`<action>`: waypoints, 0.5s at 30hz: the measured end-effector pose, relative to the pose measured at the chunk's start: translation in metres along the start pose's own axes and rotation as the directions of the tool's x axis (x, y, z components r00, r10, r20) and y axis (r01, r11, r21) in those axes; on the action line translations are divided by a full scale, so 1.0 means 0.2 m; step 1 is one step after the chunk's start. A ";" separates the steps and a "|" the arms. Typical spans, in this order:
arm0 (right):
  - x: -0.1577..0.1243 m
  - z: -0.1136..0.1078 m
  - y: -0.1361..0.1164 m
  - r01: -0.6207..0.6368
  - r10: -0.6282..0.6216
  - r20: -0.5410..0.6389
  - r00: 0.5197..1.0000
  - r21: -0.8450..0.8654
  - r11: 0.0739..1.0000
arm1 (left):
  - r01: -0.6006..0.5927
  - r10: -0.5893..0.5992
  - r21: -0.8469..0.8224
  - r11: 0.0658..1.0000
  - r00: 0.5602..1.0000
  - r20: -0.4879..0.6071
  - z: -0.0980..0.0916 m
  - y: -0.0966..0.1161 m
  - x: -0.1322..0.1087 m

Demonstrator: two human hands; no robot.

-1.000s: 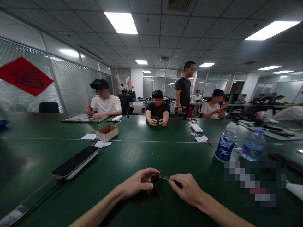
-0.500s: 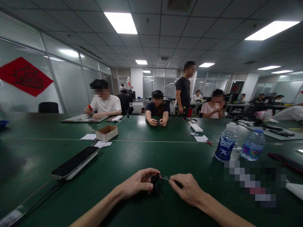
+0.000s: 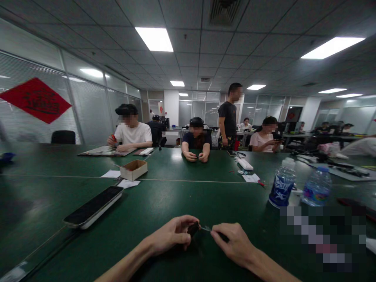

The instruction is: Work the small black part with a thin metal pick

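My left hand [image 3: 172, 236] is closed around a small black object [image 3: 193, 228] just above the green table [image 3: 182, 196]. My right hand [image 3: 235, 243] pinches a thin tool with a metal tip [image 3: 205, 228] whose point meets the black object. Both hands rest low at the near edge of the table, close together.
A phone lying on a white power bank [image 3: 94, 206] is to the left. A cardboard box [image 3: 133, 169] and papers sit further back. Two water bottles [image 3: 283, 182] stand at the right. Several people sit across the table and one stands behind them.
The view has tilted up slightly, so everything sits a little lower in the picture. My hands keep the same grip on the black object and the tool.
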State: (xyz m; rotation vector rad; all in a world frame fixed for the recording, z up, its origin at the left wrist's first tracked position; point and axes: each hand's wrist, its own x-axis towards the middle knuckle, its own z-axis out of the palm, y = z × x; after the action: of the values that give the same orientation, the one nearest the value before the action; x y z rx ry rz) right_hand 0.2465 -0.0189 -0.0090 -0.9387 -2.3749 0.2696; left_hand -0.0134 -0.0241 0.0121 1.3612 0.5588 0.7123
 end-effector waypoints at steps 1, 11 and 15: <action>0.00 0.00 0.00 0.003 -0.003 -0.005 1.000 -0.003 1.000 | -0.006 0.006 -0.003 1.000 1.000 0.000 0.00 0.00 0.00; 0.00 0.00 -0.02 0.007 -0.007 -0.026 1.000 -0.001 1.000 | -0.009 0.008 -0.032 0.999 0.999 -0.033 0.01 -0.03 -0.01; 0.00 -0.01 -0.03 0.011 -0.010 -0.034 0.999 0.007 1.000 | -0.018 0.018 -0.026 1.000 0.999 -0.030 0.02 -0.01 -0.01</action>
State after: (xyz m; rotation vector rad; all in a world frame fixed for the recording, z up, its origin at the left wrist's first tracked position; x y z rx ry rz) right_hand 0.2440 -0.0235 -0.0042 -0.9201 -2.3456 0.2560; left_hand -0.0115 -0.0291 0.0101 1.3348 0.5599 0.7531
